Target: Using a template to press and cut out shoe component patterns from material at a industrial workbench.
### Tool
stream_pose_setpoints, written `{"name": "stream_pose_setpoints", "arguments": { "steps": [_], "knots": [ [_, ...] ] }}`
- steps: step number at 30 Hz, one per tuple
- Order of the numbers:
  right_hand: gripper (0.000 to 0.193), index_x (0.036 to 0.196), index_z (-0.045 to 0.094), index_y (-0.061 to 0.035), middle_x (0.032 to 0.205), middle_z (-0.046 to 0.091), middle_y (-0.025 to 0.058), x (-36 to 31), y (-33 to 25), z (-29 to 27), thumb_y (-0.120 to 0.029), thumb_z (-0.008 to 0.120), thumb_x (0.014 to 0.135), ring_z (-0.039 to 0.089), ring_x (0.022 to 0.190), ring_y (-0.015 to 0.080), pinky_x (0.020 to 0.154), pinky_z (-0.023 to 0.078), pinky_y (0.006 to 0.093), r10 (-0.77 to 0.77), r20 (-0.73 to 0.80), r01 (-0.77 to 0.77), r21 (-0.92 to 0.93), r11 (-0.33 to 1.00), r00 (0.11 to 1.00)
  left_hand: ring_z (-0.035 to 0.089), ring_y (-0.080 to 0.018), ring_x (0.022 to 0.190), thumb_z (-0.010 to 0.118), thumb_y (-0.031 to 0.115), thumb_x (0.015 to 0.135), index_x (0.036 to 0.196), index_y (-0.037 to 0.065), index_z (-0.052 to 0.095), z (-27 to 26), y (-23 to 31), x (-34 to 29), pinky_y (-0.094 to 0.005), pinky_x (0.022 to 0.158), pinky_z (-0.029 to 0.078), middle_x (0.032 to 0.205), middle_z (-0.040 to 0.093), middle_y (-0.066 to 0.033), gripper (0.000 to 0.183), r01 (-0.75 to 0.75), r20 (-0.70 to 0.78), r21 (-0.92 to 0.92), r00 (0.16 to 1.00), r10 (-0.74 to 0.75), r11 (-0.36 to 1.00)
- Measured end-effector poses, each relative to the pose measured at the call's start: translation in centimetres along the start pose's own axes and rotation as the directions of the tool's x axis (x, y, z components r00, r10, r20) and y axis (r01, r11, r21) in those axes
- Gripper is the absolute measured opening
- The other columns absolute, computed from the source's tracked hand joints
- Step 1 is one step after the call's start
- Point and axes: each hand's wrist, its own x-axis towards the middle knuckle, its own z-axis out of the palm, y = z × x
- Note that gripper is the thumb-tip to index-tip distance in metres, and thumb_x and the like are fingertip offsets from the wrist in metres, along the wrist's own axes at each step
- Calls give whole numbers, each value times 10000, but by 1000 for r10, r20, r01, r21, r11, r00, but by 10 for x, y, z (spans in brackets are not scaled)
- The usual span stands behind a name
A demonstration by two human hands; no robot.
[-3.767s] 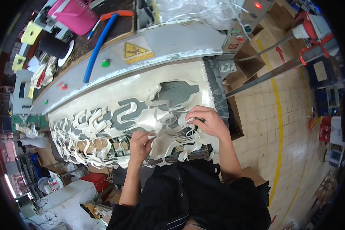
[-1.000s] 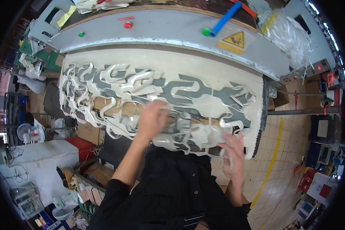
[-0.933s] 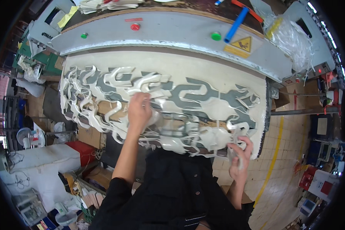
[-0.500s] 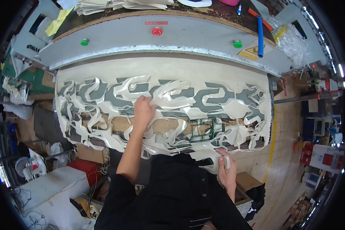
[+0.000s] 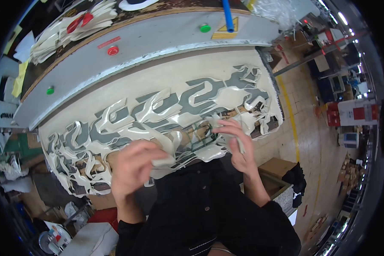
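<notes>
A cream-white sheet [image 5: 158, 79] with shoe-part-shaped cutouts lies before me, grey-green showing through the openings. Loose curled white offcuts [image 5: 155, 104] are strewn over it. My left hand [image 5: 134, 166], smeared by motion, is curled at the sheet's near edge with a white piece [image 5: 163, 161] at its fingertips. To the right, my right hand [image 5: 240, 147] has its fingers bent around a thin white cut piece [image 5: 242, 147] held against the thumb. Between the hands, a green metal cutting die [image 5: 205, 138] rests on the sheet, partly covered by white strips.
A grey machine beam [image 5: 158, 40] with green buttons and a red button spans the far side. Stacked white pieces [image 5: 59, 36] and red-handled scissors [image 5: 79, 22] lie above it; a blue tube [image 5: 228, 17] hangs over its edge. A cardboard box [image 5: 275, 167] stands at right.
My left hand has drawn back from the middle of the sheet to its near edge. My right hand has risen over the sheet. The whole view has turned and shifted right.
</notes>
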Motion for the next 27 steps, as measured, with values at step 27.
{"name": "stream_pose_setpoints", "arguments": {
  "steps": [27],
  "knots": [
    [481,1384,644,40,1481,634,247,-48,-32,76,-355,568,1118,553,1445,414,1239,364,497,100,119,-144,468,872,988,742,-294,841,912,97,762,883,65,784,104,-19,-15,-357,751,577,907,761,-81,179,-129,-207,-150,974,97,980]
  ]
}}
